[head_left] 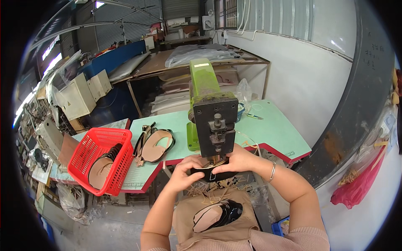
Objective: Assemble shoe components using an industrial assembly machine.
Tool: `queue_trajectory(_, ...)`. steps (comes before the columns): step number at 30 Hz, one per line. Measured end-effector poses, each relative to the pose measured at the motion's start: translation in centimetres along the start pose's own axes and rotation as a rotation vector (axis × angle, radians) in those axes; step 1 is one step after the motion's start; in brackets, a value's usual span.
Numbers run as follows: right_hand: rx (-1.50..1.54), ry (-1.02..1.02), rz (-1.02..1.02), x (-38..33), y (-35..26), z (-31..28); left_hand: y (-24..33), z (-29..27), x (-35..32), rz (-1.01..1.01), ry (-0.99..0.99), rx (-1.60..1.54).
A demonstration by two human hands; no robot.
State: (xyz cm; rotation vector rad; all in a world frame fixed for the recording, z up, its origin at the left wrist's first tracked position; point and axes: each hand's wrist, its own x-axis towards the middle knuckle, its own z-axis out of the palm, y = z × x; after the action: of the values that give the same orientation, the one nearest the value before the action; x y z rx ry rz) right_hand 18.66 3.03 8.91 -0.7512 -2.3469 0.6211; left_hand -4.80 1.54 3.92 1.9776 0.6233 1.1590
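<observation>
My left hand [184,172] and my right hand [239,160] grip a black shoe upper [217,175] from both sides, thumbs along its near edge. They keep it under the working end of a green sewing-type machine [205,81] with a black front plate [215,125]. Part of the upper is hidden behind my fingers and the machine head. On my lap lies a stack of glossy black shoe uppers with beige lining [217,215]. More beige-and-black shoe uppers [156,145] rest on the table left of the machine.
A red plastic basket [127,157] holding several uppers stands at the left of the green tabletop [276,127]. Behind the machine are a small blue basket [240,109] and green-handled snips [254,116]. Thin strip scraps [209,189] hang below my hands. A white wall rises at right.
</observation>
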Motion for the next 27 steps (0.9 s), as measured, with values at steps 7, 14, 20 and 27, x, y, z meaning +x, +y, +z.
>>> queue_trajectory(7,-0.060,-0.075,0.049,-1.0,4.1,-3.1,3.0,4.1,1.0,0.166,0.311,0.525)
queue_trajectory(14,-0.008,-0.146,0.061,0.0,0.9,-2.6,0.9,2.5,-0.1,-0.070,0.326,0.105)
queue_trajectory(20,-0.037,0.014,0.045,0.2,-1.7,-0.8,-2.1,0.8,-0.7,-0.095,0.293,-0.172)
queue_trajectory(27,-0.096,0.028,0.138,0.0,-2.1,-0.1,-3.8,7.5,-3.3,-0.599,0.429,-0.882)
